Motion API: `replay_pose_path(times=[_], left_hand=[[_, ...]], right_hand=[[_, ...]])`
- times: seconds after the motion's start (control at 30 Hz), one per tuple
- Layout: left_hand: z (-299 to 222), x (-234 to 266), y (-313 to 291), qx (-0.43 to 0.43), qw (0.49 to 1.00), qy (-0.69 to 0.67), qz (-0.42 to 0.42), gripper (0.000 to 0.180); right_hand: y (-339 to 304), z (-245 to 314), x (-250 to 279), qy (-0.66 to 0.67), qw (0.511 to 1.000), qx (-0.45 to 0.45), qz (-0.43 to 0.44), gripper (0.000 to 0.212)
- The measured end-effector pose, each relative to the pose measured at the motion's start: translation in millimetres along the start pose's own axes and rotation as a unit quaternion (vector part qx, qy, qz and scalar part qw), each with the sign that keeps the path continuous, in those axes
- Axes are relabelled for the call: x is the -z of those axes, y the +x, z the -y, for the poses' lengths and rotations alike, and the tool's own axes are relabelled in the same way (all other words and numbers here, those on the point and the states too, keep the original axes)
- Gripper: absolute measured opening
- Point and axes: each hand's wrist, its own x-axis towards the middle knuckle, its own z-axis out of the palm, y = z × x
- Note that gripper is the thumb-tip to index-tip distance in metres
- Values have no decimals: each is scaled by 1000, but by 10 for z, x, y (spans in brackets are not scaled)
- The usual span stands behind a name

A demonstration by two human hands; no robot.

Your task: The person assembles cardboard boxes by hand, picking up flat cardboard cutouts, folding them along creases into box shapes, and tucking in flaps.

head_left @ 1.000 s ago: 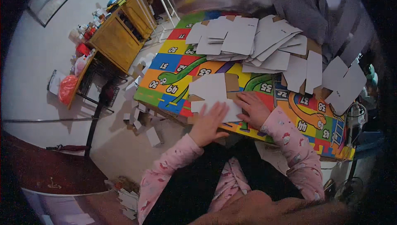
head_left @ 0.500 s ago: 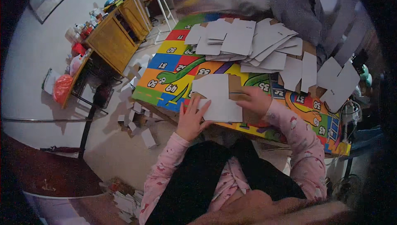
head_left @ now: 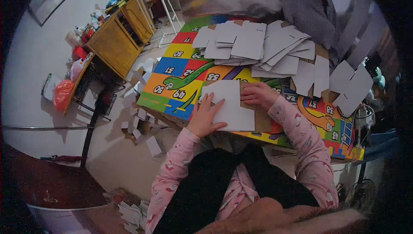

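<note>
A flat white cardboard box blank (head_left: pixel 234 111) with brown inner flaps lies at the near edge of the colourful board-game-patterned table (head_left: pixel 172 66). My left hand (head_left: pixel 205 115) rests on its left part, fingers spread and flat, holding nothing. On the blank's right side, my right hand (head_left: pixel 260 96) has its fingers bent together over a brown flap (head_left: pixel 262 120); its fingertips partly hide the fold. Beyond my hands, a loose pile of white box blanks (head_left: pixel 247 40) covers the far part of the table.
More blanks (head_left: pixel 303 77) and a cut-out blank (head_left: pixel 350 87) lie to the right. Several small folded boxes (head_left: pixel 153 146) are on the floor at left. A wooden cabinet (head_left: pixel 109 40) and a red bag (head_left: pixel 63 91) stand farther left. Grey fabric (head_left: pixel 307 10) borders the far side.
My right hand has shifted slightly up and left along the flap, which now lies opened out flatter to the right. My left hand has moved a little, its fingers still spread on the blank.
</note>
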Motion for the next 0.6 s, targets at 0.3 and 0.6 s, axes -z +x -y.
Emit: replay_pose_path(times=[0.3, 0.6], left_hand=[[61, -46, 46, -31, 999, -18, 8, 83], [93, -107, 58, -49, 998, -26, -7, 90]], right_hand=[[80, -107, 122, 46, 999, 12, -2, 30], [198, -145, 138, -14, 1000, -23, 16, 32]])
